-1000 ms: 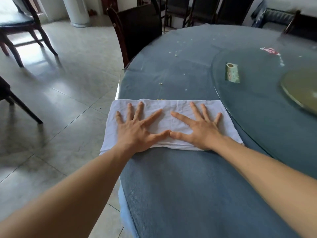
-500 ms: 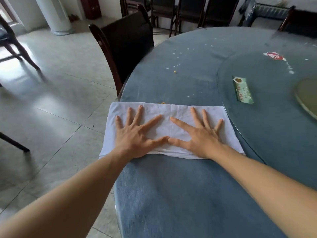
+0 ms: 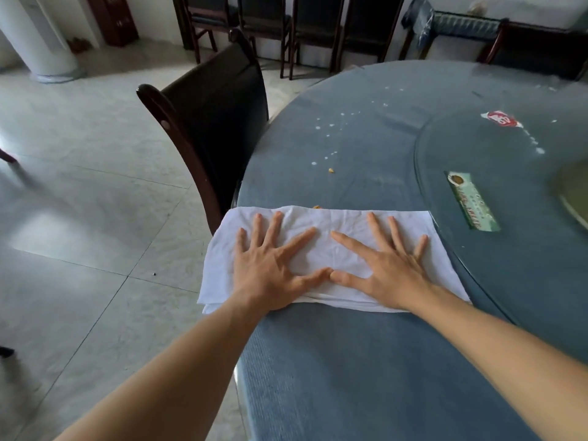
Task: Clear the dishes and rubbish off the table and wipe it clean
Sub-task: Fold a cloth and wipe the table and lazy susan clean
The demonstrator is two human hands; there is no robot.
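Note:
A folded white cloth point(image 3: 331, 227) lies flat on the round blue table point(image 3: 366, 377), its left end hanging past the table's edge. My left hand point(image 3: 270, 268) and my right hand point(image 3: 385, 265) press on it side by side, fingers spread and straight, thumbs nearly touching. Beyond the cloth, white specks point(image 3: 331, 135) and yellow crumbs point(image 3: 331, 169) dot the tabletop. One yellow crumb point(image 3: 316, 206) sits right at the cloth's far edge.
A glass turntable point(image 3: 515, 265) covers the table's right side, with a green-and-white packet point(image 3: 472, 200) and a red-and-white wrapper point(image 3: 501, 118) on it. A dark wooden chair point(image 3: 210, 128) stands at the table's left edge. More chairs line the far wall.
Both hands have pushed the cloth forward along the table's edge toward the specks and crumbs. The chair and the green packet are nearer now.

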